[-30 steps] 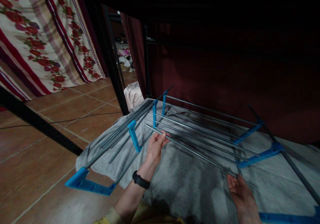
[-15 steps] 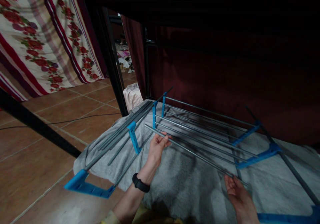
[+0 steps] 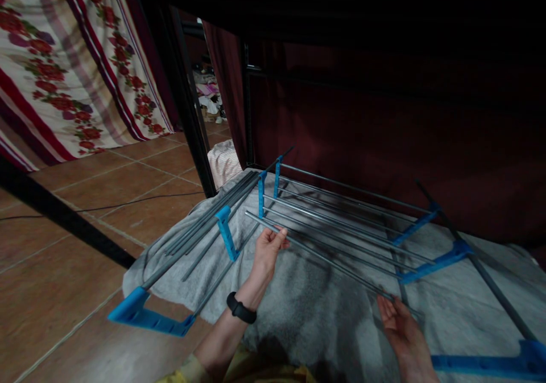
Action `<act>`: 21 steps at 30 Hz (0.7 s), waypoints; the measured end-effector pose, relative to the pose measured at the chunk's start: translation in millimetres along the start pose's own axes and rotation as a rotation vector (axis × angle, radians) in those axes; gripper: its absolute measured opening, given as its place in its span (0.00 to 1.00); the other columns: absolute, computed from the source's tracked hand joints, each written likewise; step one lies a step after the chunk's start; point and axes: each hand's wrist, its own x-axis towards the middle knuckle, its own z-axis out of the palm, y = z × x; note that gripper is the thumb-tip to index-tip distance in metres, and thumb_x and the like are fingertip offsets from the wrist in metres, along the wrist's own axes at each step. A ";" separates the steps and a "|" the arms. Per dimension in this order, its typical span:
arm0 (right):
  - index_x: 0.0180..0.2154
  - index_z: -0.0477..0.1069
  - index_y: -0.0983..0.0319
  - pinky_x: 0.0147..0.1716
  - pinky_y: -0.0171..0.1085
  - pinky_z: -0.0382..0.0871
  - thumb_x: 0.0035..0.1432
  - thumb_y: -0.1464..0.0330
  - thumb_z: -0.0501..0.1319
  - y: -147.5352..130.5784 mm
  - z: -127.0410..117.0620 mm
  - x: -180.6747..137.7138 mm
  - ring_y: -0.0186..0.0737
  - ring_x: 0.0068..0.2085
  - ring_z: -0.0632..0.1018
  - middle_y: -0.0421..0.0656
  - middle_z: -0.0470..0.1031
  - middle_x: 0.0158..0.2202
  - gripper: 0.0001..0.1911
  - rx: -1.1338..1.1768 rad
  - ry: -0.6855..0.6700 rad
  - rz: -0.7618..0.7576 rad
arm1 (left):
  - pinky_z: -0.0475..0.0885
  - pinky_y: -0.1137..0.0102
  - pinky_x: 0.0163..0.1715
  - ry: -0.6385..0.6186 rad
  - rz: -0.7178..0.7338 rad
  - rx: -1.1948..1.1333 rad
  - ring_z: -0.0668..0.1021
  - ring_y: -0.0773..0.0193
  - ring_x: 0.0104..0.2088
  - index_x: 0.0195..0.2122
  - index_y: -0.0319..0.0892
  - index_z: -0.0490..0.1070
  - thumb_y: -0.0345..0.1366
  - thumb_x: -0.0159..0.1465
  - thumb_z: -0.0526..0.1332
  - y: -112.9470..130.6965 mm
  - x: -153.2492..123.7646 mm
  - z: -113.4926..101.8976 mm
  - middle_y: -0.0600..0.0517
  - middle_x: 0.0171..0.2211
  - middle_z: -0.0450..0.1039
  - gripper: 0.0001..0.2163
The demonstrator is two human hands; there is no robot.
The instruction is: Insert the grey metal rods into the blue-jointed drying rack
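Note:
A thin grey metal rod (image 3: pixel 328 262) runs slantwise in front of me. Near its left end, my left hand (image 3: pixel 269 247) pinches it between thumb and fingers. My right hand (image 3: pixel 398 317) has the fingers curled under the rod close to its right end, with the thumb against it. Behind the rod lies a partly joined rack with several parallel metal bars (image 3: pixel 336 215). Blue plastic brackets hold the bars, one bracket (image 3: pixel 261 194) at the left and a longer bracket (image 3: pixel 435 264) at the right. Another blue bracket (image 3: pixel 227 233) stands on the left side poles, apart from the held rod.
Everything rests on a grey blanket (image 3: pixel 298 320). A bundle of loose rods (image 3: pixel 213 212) lies at the left, and a blue end piece (image 3: pixel 149 314) juts over the blanket's edge. Black frame posts (image 3: pixel 187 104) and a dark red curtain (image 3: pixel 362 127) enclose the space.
The view has shifted slightly. Both hands keep the rod at nearly the same slant, and the right hand has moved slightly left and its fingers have closed more around the rod.

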 end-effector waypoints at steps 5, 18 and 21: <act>0.34 0.73 0.59 0.36 0.32 0.83 0.54 0.76 0.62 0.0 2.5 -4.1 0.35 0.37 0.82 0.40 0.76 0.39 0.07 0.000 -0.012 0.013 | 0.73 0.70 0.29 0.014 -0.001 0.002 0.74 0.67 0.25 0.30 0.41 0.74 0.46 0.49 0.76 -0.1 -0.1 -0.2 0.55 0.25 0.72 0.17; 0.35 0.71 0.60 0.34 0.32 0.82 0.52 0.76 0.63 0.9 4.7 -4.4 0.34 0.37 0.81 0.39 0.77 0.37 0.07 -0.046 0.013 0.002 | 0.76 0.64 0.39 -0.092 -0.068 -0.082 0.81 0.58 0.37 0.40 0.42 0.72 0.43 0.54 0.73 10.5 -9.2 0.7 0.47 0.35 0.80 0.18; 0.34 0.71 0.60 0.35 0.34 0.82 0.51 0.75 0.63 1.4 3.9 -3.6 0.35 0.37 0.81 0.41 0.77 0.37 0.07 -0.060 -0.021 -0.020 | 0.76 0.65 0.37 -0.088 -0.054 -0.077 0.81 0.58 0.36 0.38 0.42 0.72 0.44 0.52 0.75 9.8 -7.7 -0.6 0.47 0.33 0.80 0.18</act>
